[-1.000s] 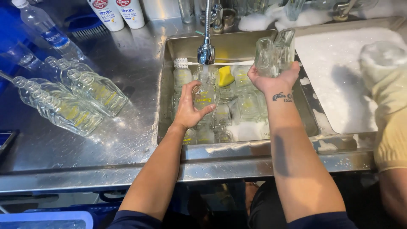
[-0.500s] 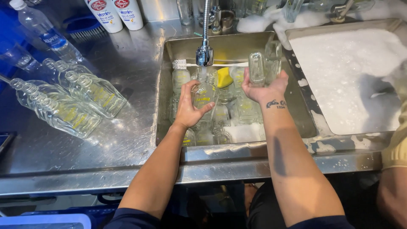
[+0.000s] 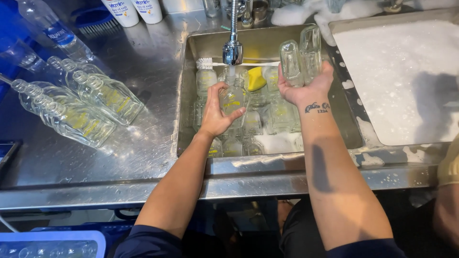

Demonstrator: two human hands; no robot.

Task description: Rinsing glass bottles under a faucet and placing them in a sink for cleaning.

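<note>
Under the tap (image 3: 233, 48), left hand (image 3: 215, 117) grips one bottle (image 3: 233, 98); right hand (image 3: 303, 88) clasps two bottles (image 3: 300, 55).

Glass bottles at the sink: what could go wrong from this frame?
1. The right hand grips two glass bottles at once, wet; one could slip into the steel sink and crack.
2. The left hand holds a bottle under the tap, above submerged bottles; a drop may chip glass.
3. Bottles on the wet counter lie on their sides and might roll.
</note>
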